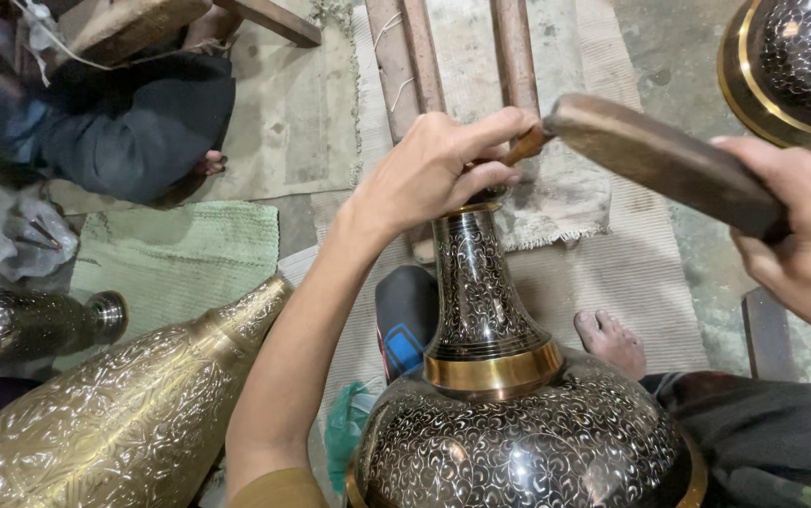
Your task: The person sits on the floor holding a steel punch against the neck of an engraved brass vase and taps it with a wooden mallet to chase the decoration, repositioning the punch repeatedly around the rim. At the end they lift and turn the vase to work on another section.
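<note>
A large black vase [509, 414] with fine silver engraving and a brass band at the base of its long neck stands between my legs. My left hand [443, 165] rests on the vase's mouth and pinches a thin wooden-handled chisel [526, 146] against the rim. My right hand [800, 240] grips a flat dark wooden mallet [659, 160], whose end touches the top of the chisel. My bare foot [612, 341] shows just right of the vase's neck.
A big engraved brass vase [123, 414] lies at lower left, with a smaller dark metal vessel [29, 325] beyond it. Another black engraved vessel [795, 66] is at top right. Another person in dark clothes [123, 122] sits top left on mats. Wooden bars [405, 56] lie ahead.
</note>
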{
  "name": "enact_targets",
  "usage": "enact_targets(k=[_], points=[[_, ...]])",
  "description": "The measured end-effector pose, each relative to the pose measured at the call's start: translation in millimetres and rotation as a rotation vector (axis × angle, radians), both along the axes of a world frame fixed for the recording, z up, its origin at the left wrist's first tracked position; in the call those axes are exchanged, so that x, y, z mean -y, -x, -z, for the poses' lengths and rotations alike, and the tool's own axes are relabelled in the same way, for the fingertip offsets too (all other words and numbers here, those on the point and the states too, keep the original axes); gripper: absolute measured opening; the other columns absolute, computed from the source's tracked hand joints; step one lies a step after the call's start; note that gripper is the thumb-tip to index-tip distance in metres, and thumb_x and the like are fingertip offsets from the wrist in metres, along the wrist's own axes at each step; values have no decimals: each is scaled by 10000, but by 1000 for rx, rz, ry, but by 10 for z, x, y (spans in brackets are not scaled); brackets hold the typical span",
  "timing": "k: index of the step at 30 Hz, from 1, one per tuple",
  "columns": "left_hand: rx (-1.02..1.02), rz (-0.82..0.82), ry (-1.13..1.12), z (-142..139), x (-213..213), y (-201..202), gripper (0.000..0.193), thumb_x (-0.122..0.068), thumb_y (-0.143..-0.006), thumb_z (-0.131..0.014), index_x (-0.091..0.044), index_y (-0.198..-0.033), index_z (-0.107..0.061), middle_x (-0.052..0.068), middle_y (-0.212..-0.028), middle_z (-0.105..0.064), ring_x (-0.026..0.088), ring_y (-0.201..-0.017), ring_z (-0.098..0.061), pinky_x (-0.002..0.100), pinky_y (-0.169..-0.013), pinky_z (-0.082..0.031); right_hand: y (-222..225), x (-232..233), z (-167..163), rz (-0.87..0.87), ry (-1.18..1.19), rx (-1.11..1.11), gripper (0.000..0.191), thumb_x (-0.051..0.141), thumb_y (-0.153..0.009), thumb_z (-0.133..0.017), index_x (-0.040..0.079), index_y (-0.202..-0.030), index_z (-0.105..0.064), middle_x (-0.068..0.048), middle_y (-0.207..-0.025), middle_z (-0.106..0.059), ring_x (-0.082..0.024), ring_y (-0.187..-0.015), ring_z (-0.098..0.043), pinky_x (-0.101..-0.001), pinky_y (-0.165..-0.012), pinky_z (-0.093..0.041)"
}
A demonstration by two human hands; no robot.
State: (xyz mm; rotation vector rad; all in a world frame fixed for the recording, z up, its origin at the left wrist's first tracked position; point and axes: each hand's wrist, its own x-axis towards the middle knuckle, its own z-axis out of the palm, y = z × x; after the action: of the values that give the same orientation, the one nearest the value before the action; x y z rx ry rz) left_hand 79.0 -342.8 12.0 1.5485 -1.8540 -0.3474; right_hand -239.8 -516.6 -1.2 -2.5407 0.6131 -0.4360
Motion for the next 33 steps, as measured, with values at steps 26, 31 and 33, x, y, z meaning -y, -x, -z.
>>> enact_targets(k=[26,31,33], points=[[-25,-88,106,118,-211,28,440,-206,-988,-759,-136,-1378,-567,119,-995,-766,273,-920,-788,376,-773,-632,-161,-15,-331,-129,155,133,600,-152,-861,-651,-44,-1419,-458,-206,-967,-601,-300,-798,-635,-412,-717,-511],[-1,-86,124,208,-190,-1,451,-219,-994,-754,-140,-1396,-566,125,-1023,-776,247,-925,-796,359,-793,-647,-200,-51,-386,-70,81,-58,707,-152,-820,-656,3,-1485,-474,-170,-952,-602,-287,-728,-641,-387,-683,-523],[17,-80,127,244,-162,-16,458,-242,-1004,-747,-146,-1411,-560,115,-1025,-782,228,-914,-799,340,-785,-655,-194,-39,-364,-77,69,-38,696,-155,-840,-653,6,-1491,-467,-178,-971,-597,-295,-753,-640,-395,-702,-522]])
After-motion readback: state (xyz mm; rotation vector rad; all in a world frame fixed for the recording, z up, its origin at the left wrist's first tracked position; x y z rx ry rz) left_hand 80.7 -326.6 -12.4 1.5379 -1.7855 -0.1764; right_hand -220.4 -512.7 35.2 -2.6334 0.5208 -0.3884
